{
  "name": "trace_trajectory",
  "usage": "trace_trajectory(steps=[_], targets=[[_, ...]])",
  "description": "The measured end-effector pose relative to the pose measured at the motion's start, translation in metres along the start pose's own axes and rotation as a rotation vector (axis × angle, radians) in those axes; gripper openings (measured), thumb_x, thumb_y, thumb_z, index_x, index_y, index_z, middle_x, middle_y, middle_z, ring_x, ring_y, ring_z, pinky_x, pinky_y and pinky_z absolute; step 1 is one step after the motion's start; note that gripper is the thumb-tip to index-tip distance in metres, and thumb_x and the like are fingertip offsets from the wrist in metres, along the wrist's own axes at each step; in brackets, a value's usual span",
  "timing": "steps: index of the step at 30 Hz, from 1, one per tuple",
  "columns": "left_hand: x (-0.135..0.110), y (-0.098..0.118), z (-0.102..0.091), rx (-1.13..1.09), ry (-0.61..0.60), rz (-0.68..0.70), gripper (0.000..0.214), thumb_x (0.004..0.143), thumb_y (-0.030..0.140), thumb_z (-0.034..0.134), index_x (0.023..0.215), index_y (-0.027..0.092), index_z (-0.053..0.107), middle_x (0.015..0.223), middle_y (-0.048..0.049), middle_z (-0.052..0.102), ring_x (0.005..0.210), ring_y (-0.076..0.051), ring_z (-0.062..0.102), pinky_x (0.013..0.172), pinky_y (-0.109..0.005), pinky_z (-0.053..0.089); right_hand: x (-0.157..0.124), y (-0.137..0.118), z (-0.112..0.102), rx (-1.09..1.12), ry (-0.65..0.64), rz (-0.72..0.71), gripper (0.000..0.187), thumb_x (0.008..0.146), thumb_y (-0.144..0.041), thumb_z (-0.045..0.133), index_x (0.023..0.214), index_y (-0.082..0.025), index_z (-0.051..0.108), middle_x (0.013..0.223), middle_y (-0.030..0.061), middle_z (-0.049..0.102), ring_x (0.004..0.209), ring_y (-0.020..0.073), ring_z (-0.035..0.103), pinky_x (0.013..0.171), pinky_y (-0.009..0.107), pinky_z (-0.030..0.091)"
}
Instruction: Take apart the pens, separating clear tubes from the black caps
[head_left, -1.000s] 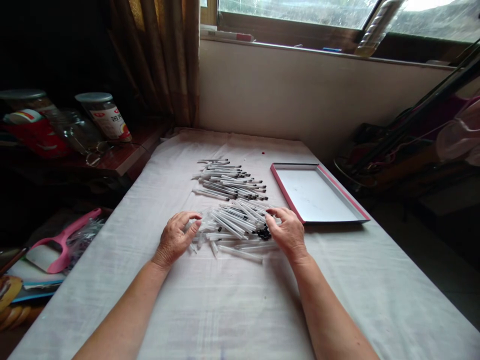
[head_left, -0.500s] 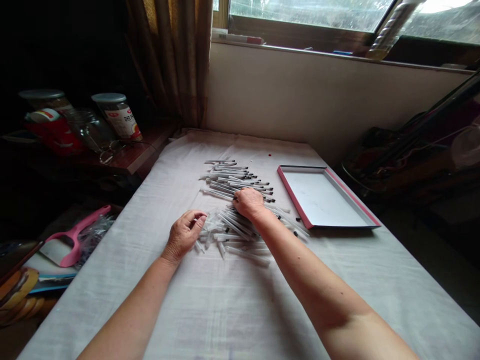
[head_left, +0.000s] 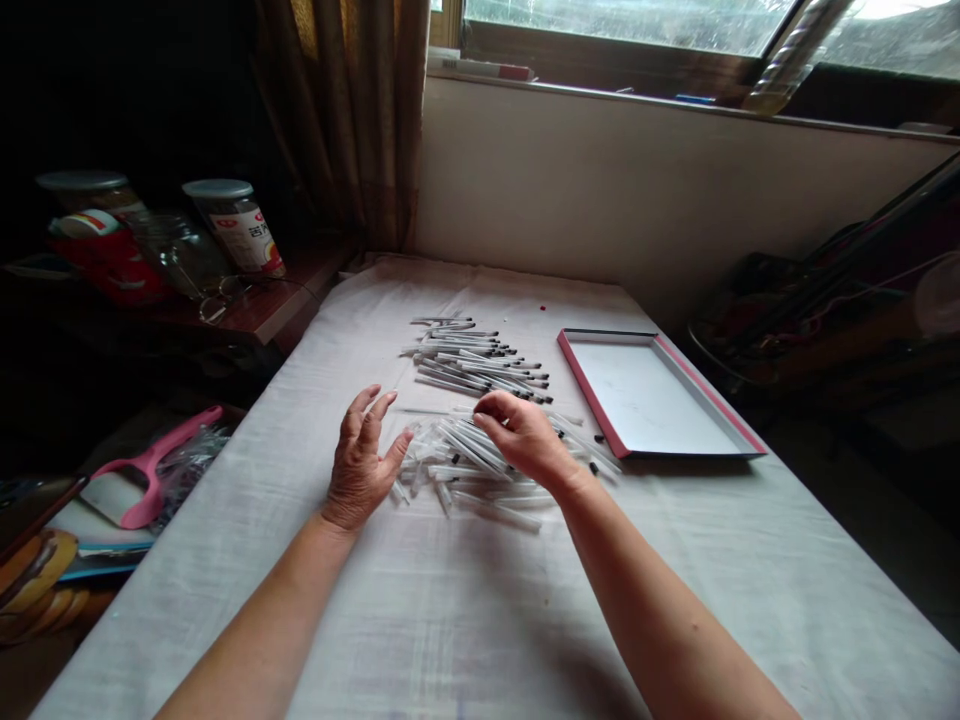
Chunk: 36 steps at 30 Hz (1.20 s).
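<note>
On a white cloth-covered table (head_left: 465, 600) lie two heaps of thin clear plastic tubes. The near heap (head_left: 457, 465) is loose and mixed with small black caps. The far heap (head_left: 480, 362) holds tubes with dark tips, laid roughly side by side. My left hand (head_left: 364, 455) is raised at the near heap's left edge, fingers stretched and apart, holding nothing. My right hand (head_left: 525, 435) hovers over the near heap. Its fingertips are pinched on what looks like one thin tube pointing left.
A shallow tray with a pink rim (head_left: 587, 395) sits right of the heaps. Jars (head_left: 236, 225) stand on a dark side shelf at the left, with a pink-handled tool (head_left: 161, 450) below. A wall and window sill (head_left: 675, 100) lie beyond; clutter fills the right.
My right hand drew back from the far heap to above the near heap, fingers now pinched. My left hand lifted and its fingers spread out from a curl.
</note>
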<state>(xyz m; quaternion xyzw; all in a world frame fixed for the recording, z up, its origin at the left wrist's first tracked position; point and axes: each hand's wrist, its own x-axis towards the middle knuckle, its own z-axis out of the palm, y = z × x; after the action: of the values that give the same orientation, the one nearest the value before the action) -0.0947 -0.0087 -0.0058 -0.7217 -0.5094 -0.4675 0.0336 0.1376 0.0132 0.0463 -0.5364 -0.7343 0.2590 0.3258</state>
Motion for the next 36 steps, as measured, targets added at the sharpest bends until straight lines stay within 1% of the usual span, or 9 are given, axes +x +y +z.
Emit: trace_trajectory(steps=[2, 4, 6, 10, 15, 20, 27, 32, 36], targets=[[0.0, 0.003, -0.002, 0.006, -0.045, 0.044, 0.037, 0.093, 0.032, 0.057, 0.127, 0.019, 0.054, 0.129, -0.0146, 0.058, 0.12, -0.026, 0.058, 0.101, -0.041, 0.049, -0.017, 0.005, -0.002, 0.227, 0.047, 0.011, 0.015, 0.083, -0.034, 0.06, 0.084, -0.02, 0.066, 0.076, 0.0015, 0.07, 0.069, 0.015, 0.062, 0.065, 0.027, 0.047], [0.0, 0.006, -0.004, -0.026, -0.109, 0.084, 0.025, 0.095, 0.032, 0.054, 0.116, 0.021, 0.059, 0.109, -0.0085, 0.068, 0.098, -0.02, 0.067, 0.089, -0.033, 0.054, -0.03, 0.01, -0.003, 0.398, 0.092, 0.081, 0.02, 0.08, -0.039, 0.063, 0.082, -0.019, 0.066, 0.073, 0.0019, 0.069, 0.066, 0.0146, 0.06, 0.061, 0.026, 0.047], [-0.001, 0.009, -0.006, -0.061, -0.147, 0.127, 0.018, 0.096, 0.032, 0.052, 0.105, 0.02, 0.062, 0.091, -0.0042, 0.07, 0.08, -0.017, 0.068, 0.078, -0.027, 0.055, -0.038, 0.014, -0.004, 0.54, 0.137, 0.182, 0.026, 0.075, -0.044, 0.068, 0.081, -0.018, 0.067, 0.069, 0.0016, 0.068, 0.06, 0.0132, 0.058, 0.055, 0.025, 0.045], [-0.001, 0.017, -0.008, -0.074, -0.147, 0.149, 0.019, 0.096, 0.034, 0.052, 0.099, 0.02, 0.065, 0.087, -0.0049, 0.072, 0.08, -0.017, 0.069, 0.077, -0.028, 0.055, -0.048, 0.018, -0.006, 0.727, 0.21, 0.34, 0.038, 0.067, -0.053, 0.075, 0.077, -0.017, 0.066, 0.066, 0.0026, 0.068, 0.053, 0.0107, 0.053, 0.046, 0.022, 0.039], [-0.002, 0.021, -0.006, -0.066, -0.193, 0.142, 0.022, 0.096, 0.037, 0.052, 0.099, 0.022, 0.067, 0.088, -0.0052, 0.072, 0.083, -0.018, 0.069, 0.08, -0.03, 0.056, -0.055, 0.022, -0.009, 0.744, 0.243, 0.35, 0.042, 0.068, -0.059, 0.073, 0.073, -0.017, 0.068, 0.064, 0.0034, 0.068, 0.053, 0.0108, 0.053, 0.044, 0.021, 0.037], [-0.003, 0.022, -0.003, -0.09, -0.205, 0.153, 0.02, 0.095, 0.036, 0.052, 0.099, 0.022, 0.067, 0.087, -0.0047, 0.072, 0.082, -0.018, 0.069, 0.079, -0.029, 0.056, -0.058, 0.023, -0.009, 0.699, 0.246, 0.336, 0.038, 0.067, -0.054, 0.075, 0.071, -0.017, 0.068, 0.062, 0.002, 0.066, 0.051, 0.0103, 0.05, 0.044, 0.022, 0.036], [-0.002, 0.026, -0.005, -0.105, -0.206, 0.174, 0.017, 0.095, 0.032, 0.053, 0.1, 0.022, 0.066, 0.087, -0.0048, 0.072, 0.082, -0.017, 0.069, 0.079, -0.028, 0.055, -0.063, 0.026, -0.006, 0.743, 0.217, 0.401, 0.045, 0.065, -0.061, 0.074, 0.07, -0.017, 0.068, 0.062, 0.0031, 0.067, 0.052, 0.0117, 0.053, 0.044, 0.022, 0.038], [-0.002, 0.027, -0.005, -0.128, -0.19, 0.19, 0.013, 0.094, 0.028, 0.055, 0.099, 0.022, 0.066, 0.087, -0.0039, 0.071, 0.081, -0.017, 0.068, 0.078, -0.026, 0.055, -0.064, 0.027, -0.007, 0.684, 0.22, 0.336, 0.037, 0.071, -0.053, 0.073, 0.069, -0.017, 0.068, 0.062, 0.0024, 0.067, 0.053, 0.011, 0.052, 0.05, 0.024, 0.041], [-0.001, 0.028, -0.007, -0.14, -0.213, 0.216, 0.013, 0.093, 0.029, 0.057, 0.097, 0.019, 0.066, 0.086, -0.0048, 0.069, 0.08, -0.016, 0.067, 0.076, -0.025, 0.054, -0.065, 0.026, -0.006, 0.726, 0.255, 0.326, 0.03, 0.069, -0.047, 0.075, 0.078, -0.018, 0.07, 0.067, 0.0024, 0.069, 0.057, 0.0121, 0.056, 0.053, 0.024, 0.044]])
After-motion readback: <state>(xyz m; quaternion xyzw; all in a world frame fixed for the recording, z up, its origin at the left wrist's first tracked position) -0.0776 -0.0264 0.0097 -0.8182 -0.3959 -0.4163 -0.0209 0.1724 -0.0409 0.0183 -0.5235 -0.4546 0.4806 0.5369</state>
